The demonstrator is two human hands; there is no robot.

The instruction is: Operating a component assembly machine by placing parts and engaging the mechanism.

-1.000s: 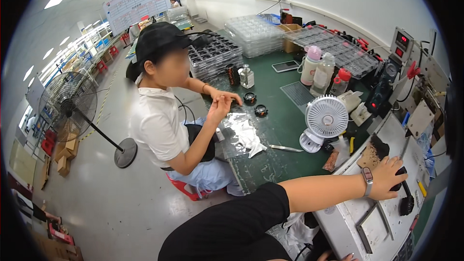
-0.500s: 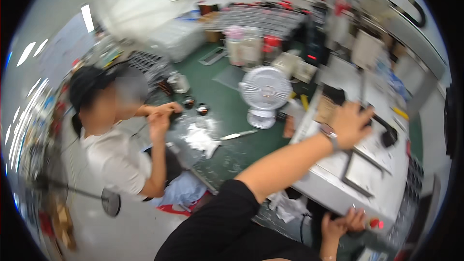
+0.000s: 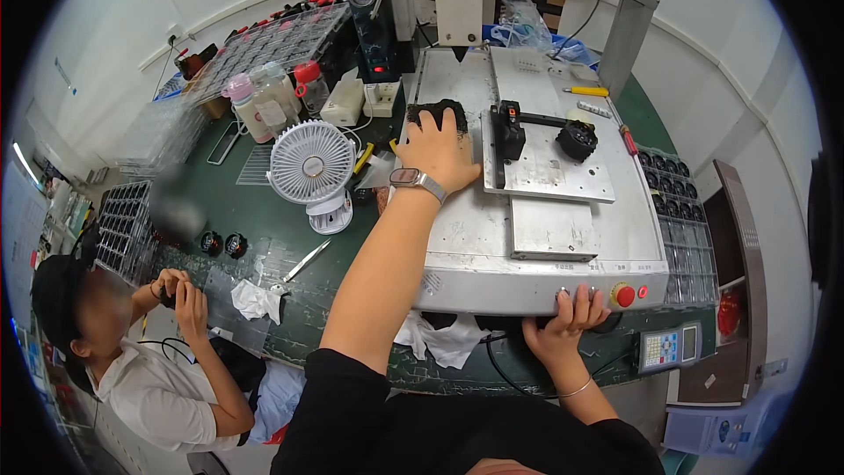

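My left hand point(image 3: 437, 155), with a watch on its wrist, reaches over the left part of a white machine bed point(image 3: 457, 229). Its fingers lie spread on a rough black pad or cloth point(image 3: 451, 112), the thumb stretched out toward a metal fixture plate point(image 3: 549, 171). On that plate stand a black holder point(image 3: 508, 136) with a bar and a round black part point(image 3: 577, 140). My right hand point(image 3: 567, 327) rests at the bed's front panel, fingers extended against the small buttons, left of a red emergency-stop button point(image 3: 622, 295). Nothing shows in its grasp.
A white fan point(image 3: 313, 167), tweezers point(image 3: 307, 261) and white tissue point(image 3: 258, 299) sit on the green table point(image 3: 352, 299). At left a co-worker point(image 3: 167, 387) handles a small dark part. Trays of black parts point(image 3: 677, 202) lie right; a keypad controller point(image 3: 670, 347) stands in front.
The view has swung right and steadied. My left hand has moved left from near the fixture's black holder onto the black pad. My right hand stays at the front panel.
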